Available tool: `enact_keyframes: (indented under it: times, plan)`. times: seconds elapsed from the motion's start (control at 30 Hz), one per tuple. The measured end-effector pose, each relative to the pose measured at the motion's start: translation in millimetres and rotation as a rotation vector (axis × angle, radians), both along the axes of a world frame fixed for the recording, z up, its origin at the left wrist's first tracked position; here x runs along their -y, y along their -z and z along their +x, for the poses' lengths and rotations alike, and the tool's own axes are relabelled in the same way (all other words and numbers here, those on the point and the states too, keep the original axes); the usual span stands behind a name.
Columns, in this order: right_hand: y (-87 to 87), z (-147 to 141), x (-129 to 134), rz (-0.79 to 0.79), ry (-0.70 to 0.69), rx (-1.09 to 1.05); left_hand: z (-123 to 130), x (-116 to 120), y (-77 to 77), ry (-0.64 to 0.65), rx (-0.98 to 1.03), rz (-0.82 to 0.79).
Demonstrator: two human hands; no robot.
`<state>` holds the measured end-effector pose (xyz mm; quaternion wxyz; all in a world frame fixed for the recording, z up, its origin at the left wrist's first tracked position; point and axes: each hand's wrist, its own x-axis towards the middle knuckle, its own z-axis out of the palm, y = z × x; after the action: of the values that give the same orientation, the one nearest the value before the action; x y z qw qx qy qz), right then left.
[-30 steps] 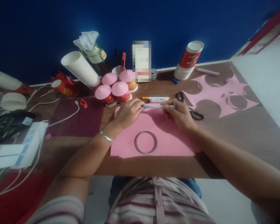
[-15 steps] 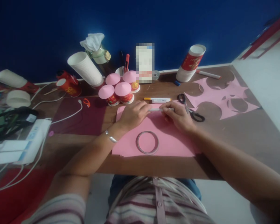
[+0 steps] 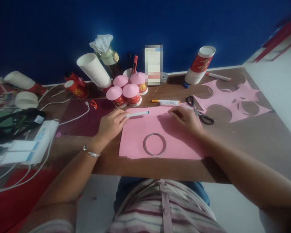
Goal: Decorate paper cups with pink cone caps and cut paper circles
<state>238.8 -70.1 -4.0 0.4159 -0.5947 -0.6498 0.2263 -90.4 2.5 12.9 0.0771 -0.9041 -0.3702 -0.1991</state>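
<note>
My left hand [image 3: 113,124] is closed around one end of a white marker [image 3: 137,114], whose teal end points right above the stack of pink paper [image 3: 135,139]. My right hand [image 3: 185,118] hovers by the stack's upper right part with its fingers curled together. Whatever it pinches, if anything, is hidden. A thin grey ring [image 3: 166,145] lies flat on the top sheet. Just past the paper's far edge rests a white marker with a yellow end [image 3: 169,103]. Black-handled scissors [image 3: 206,119] lie beside my right hand, partly covered by it.
Several red cups with pink cone tops [image 3: 131,91] stand behind the paper. Cut pink scraps [image 3: 224,97] lie to the right. Along the wall are stacked white cups [image 3: 94,69], a phone-like pixelated panel [image 3: 153,64] and a red-and-white cup stack [image 3: 200,64]. A power strip [image 3: 42,142] with cables sits left.
My hands have moved apart. The left has drawn back leftward with the marker, and its teal end now shows. The right hand has come off the marker. The view has shifted slightly.
</note>
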Motion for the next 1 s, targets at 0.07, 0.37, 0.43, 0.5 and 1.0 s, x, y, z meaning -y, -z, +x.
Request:
enact_keyframes:
  times: [0.07,0.37,0.43,0.5,1.0]
  plan:
    - [-2.2,-1.9,2.7,0.012,-0.017,0.055,-10.0,4.7,2.3,-0.014,-0.015,0.003]
    - [-4.0,-9.4,14.4,0.316,-0.458,0.328,25.5,3.7,-4.0,0.129,0.000,0.067]
    - [-6.7,-17.3,20.2,0.407,-0.567,0.356,51.6,-2.5,-4.7,0.184,-0.035,0.043]
    - [-7.6,-24.6,24.8,0.474,-0.629,0.406,78.5,-9.9,-3.1,0.231,-0.071,-0.012]
    - [-4.8,-18.6,25.1,0.444,-0.637,0.514,94.9,-18.7,-1.9,0.179,0.039,-0.086]
